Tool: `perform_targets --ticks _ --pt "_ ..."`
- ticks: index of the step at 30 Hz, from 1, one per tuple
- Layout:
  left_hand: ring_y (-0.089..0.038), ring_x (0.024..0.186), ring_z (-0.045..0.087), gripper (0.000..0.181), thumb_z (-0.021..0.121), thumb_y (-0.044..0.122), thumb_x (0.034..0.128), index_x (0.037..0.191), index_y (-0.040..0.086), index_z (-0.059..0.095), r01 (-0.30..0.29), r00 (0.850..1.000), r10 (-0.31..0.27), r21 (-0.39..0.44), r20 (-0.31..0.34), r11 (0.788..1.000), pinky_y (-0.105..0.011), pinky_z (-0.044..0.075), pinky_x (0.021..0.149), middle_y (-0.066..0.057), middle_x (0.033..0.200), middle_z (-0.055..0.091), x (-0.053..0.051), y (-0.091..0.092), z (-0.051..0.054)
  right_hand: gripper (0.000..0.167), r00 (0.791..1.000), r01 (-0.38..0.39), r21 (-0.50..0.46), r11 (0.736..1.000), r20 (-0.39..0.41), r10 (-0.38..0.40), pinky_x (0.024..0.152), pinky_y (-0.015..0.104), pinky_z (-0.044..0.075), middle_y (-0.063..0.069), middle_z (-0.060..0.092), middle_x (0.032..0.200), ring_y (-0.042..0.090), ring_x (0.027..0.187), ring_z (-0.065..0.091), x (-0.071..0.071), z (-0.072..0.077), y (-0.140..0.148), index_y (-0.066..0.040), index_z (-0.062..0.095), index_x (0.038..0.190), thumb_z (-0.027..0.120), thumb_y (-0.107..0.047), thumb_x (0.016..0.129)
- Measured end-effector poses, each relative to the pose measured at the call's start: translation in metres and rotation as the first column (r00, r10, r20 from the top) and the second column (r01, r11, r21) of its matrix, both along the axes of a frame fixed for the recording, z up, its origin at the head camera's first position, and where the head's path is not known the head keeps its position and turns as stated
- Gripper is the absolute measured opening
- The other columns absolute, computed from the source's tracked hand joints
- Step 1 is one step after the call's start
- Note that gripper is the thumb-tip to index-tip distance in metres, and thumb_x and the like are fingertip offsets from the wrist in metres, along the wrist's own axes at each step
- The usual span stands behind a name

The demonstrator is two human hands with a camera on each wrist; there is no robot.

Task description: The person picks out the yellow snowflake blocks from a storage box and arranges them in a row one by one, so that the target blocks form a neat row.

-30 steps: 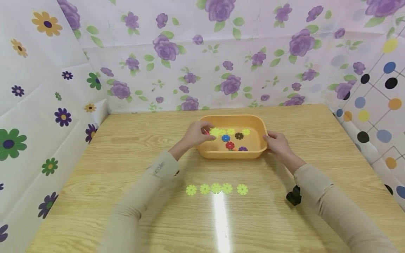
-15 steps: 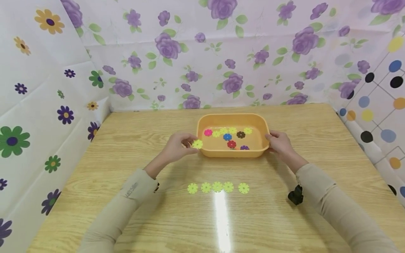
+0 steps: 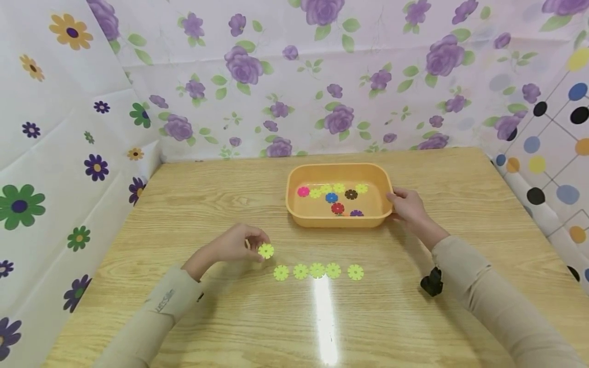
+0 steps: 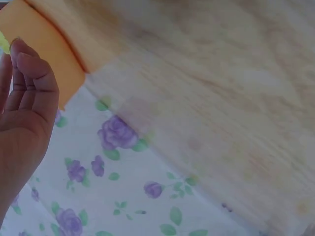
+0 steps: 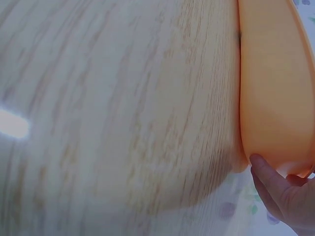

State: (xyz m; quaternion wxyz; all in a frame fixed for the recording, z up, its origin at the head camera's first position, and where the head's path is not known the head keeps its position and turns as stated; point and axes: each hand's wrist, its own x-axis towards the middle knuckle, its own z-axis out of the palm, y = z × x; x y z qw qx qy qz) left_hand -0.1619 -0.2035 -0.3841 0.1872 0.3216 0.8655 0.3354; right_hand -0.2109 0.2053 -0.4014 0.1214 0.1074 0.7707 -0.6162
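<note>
Between thumb and fingers, the left hand [image 3: 236,243] pinches a yellow-green flower-shaped disc [image 3: 266,250], held just behind and left of a row of several like discs [image 3: 317,270] on the table. In the left wrist view that hand [image 4: 29,98] shows with a sliver of the disc [image 4: 4,43] at its fingertips. The right hand [image 3: 411,208] grips the right end of an orange basin [image 3: 340,222]; the right wrist view shows its fingers [image 5: 268,179] against the basin's wall [image 5: 275,88]. Inside lie yellow-green, pink, blue [image 3: 331,198], brown, red [image 3: 338,208] and purple discs.
The wooden table [image 3: 207,199] reaches back to a flowered cloth [image 3: 285,76]. Patterned cloths also hang at the left and right. A small black object [image 3: 432,282] is beside the right sleeve.
From over the basin, the left hand has moved left and toward the table's front, carrying a yellow-green disc out. The right hand has stayed on the basin's right end.
</note>
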Motion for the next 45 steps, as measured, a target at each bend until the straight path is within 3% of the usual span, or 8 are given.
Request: perform_targets --ticks 8,15,23,28,33,37,42,45 --pt "-0.012 0.069 0.052 0.026 0.079 0.012 0.0697 0.091 0.01 0.065 0.078 0.993 -0.07 -0.076 0.1 0.994 -0.024 0.046 0.061 0.003 0.077 0.057 0.005 -0.007 -0.019 0.049 1.0 -0.005 0.021 1.0 -0.007 0.005 0.076 0.027 0.051 0.026 0.04 0.133 0.036 0.114 0.048 0.0 0.0 0.0 -0.001 0.025 0.142 0.037 -0.02 0.099" --pt "-0.012 0.067 0.048 0.028 0.08 0.009 0.0666 0.088 0.01 0.063 0.084 0.993 -0.075 -0.099 0.091 0.992 -0.023 0.043 0.059 0.002 0.074 0.052 0.005 -0.008 -0.033 0.048 1.0 -0.01 0.024 1.0 -0.013 0.011 0.077 0.028 0.051 0.026 0.04 0.133 0.036 0.114 0.047 0.0 0.001 0.0 0.0 0.026 0.142 0.037 -0.02 0.099" --pt "-0.014 0.071 0.051 0.023 0.074 0.01 0.0748 0.094 0.005 0.063 0.069 0.996 -0.065 -0.075 0.054 0.995 -0.025 0.045 0.062 -0.001 0.079 0.056 -0.001 -0.007 -0.018 0.048 1.0 -0.01 0.02 1.0 -0.02 0.01 0.072 0.024 0.051 0.027 0.041 0.132 0.035 0.113 0.048 0.001 0.0 0.0 0.0 0.026 0.142 0.037 -0.019 0.099" --pt "-0.015 0.072 0.057 0.026 0.064 0.01 0.0846 0.107 -0.004 0.059 -0.08 0.994 0.084 0.057 -0.072 0.995 -0.029 0.049 0.065 -0.003 0.08 0.059 -0.016 0.0 -0.003 0.048 1.0 -0.015 0.005 1.0 -0.013 0.015 0.074 0.025 0.051 0.026 0.039 0.133 0.036 0.114 0.047 0.0 0.0 0.001 -0.001 0.025 0.142 0.037 -0.019 0.099" --pt "-0.031 0.085 0.06 0.048 0.055 0.016 0.0918 0.133 -0.002 0.04 -0.263 0.965 0.258 0.16 0.055 0.951 -0.04 0.051 0.07 -0.018 0.102 0.059 -0.033 0.014 0.011 0.049 1.0 -0.02 0.017 1.0 -0.004 0.02 0.075 0.026 0.051 0.026 0.039 0.134 0.035 0.114 0.047 0.0 0.002 0.001 -0.001 0.024 0.143 0.036 -0.02 0.099" --pt "-0.04 0.097 0.057 0.062 0.048 0.025 0.0952 0.146 0.009 0.017 -0.375 0.907 0.325 0.164 0.268 0.912 -0.049 0.049 0.075 -0.025 0.122 0.049 -0.05 0.028 0.013 0.051 1.0 -0.024 0.037 0.999 -0.012 0.024 0.08 0.03 0.05 0.025 0.038 0.135 0.035 0.115 0.047 -0.001 0.003 0.002 -0.002 0.022 0.143 0.039 -0.02 0.099" --pt "-0.038 0.099 0.058 0.069 0.047 0.028 0.0956 0.147 0.014 0.004 -0.421 0.849 0.341 0.128 0.403 0.898 -0.048 0.048 0.081 -0.027 0.131 0.042 -0.069 0.046 0.013 0.062 0.995 0.016 0.132 0.991 -0.096 -0.004 0.088 0.037 0.046 0.027 0.037 0.135 0.035 0.115 0.047 -0.002 0.005 0.006 0.0 0.024 0.142 0.05 -0.027 0.094" --pt "-0.038 0.097 0.059 0.071 0.048 0.027 0.0952 0.147 0.013 0.002 -0.413 0.84 0.331 0.108 0.43 0.904 -0.047 0.048 0.082 -0.026 0.133 0.041 -0.076 0.055 0.013 0.062 0.979 0.086 0.231 0.969 -0.199 -0.04 0.086 0.036 0.047 0.023 0.045 0.129 0.032 0.112 0.049 -0.006 0.01 0.008 0.0 0.035 0.138 0.057 -0.031 0.089"
